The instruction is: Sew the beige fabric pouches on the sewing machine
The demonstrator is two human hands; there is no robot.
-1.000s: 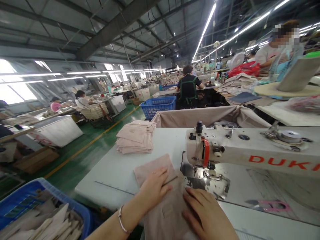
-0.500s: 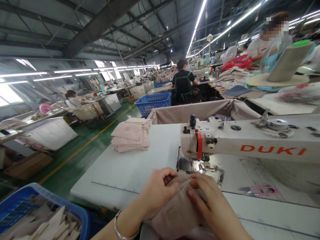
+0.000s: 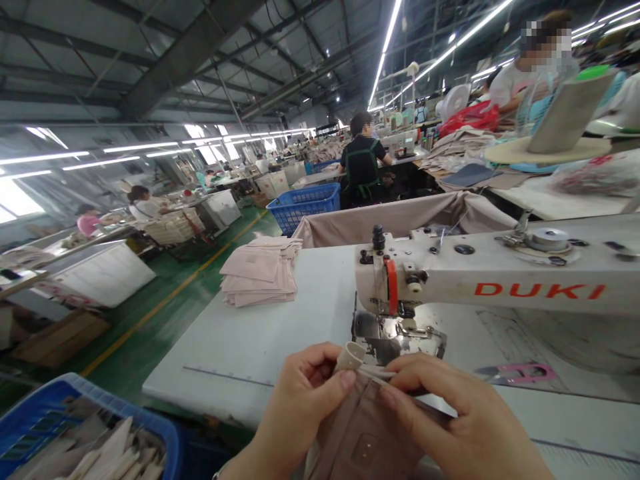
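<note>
Both hands pinch a beige fabric piece (image 3: 367, 427) in front of the sewing machine (image 3: 480, 267). My left hand (image 3: 305, 407) is closed on its upper left edge, where a pale strip curls up into a loop. On the right edge, the thumb and fingers of my right hand (image 3: 445, 400) hold the layers together. A small rectangular patch shows on the hanging part of the fabric. The machine's metal presser foot area (image 3: 395, 330) lies just beyond my fingertips, apart from the cloth as far as I can see.
A stack of beige fabric pieces (image 3: 260, 273) lies on the white table (image 3: 225, 347). Pink thread snips (image 3: 520, 372) rest under the machine arm. At lower left stands a blue basket (image 3: 173, 427) of cut pieces. A co-worker (image 3: 364, 160) sits ahead beyond a cloth-lined bin (image 3: 350, 227).
My hands have turned the fabric so its edge opens toward me, and the curled strip and patch now show clearly. My right hand has shifted slightly right.
</note>
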